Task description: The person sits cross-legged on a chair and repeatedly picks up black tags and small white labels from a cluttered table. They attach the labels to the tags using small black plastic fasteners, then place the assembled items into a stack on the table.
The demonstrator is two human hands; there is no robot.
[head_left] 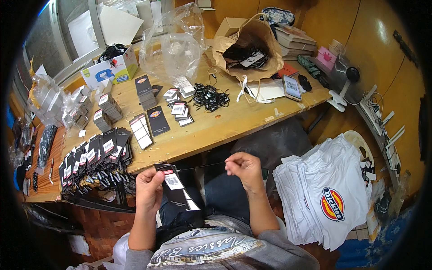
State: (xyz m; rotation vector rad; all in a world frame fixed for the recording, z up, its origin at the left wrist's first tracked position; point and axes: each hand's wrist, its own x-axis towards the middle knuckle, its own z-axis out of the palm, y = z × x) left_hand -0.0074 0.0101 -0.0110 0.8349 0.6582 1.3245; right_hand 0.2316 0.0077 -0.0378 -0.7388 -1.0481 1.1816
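Above my lap, my left hand [150, 186] is closed on the upper corner of a black hang tag [176, 191] with a white barcode sticker; white card shows beneath its lower end. A thin black cord [202, 166] runs taut from the tag's top across to my right hand [244, 168], which pinches its far end between thumb and fingertips. Beyond my left hand, a spread pile of strung black hang tags [92, 155] lies at the table's front edge, their cords hanging over it. A black tag [158, 120] and a strip of white labels [141, 131] lie close by.
The wooden table [193, 137] carries stacks of tags [145, 92], a heap of black strings [210, 96], a clear plastic bag [173, 49], an open paper bag [247, 49] and a phone [291, 87]. Folded white shirts [315, 189] are piled at my right.
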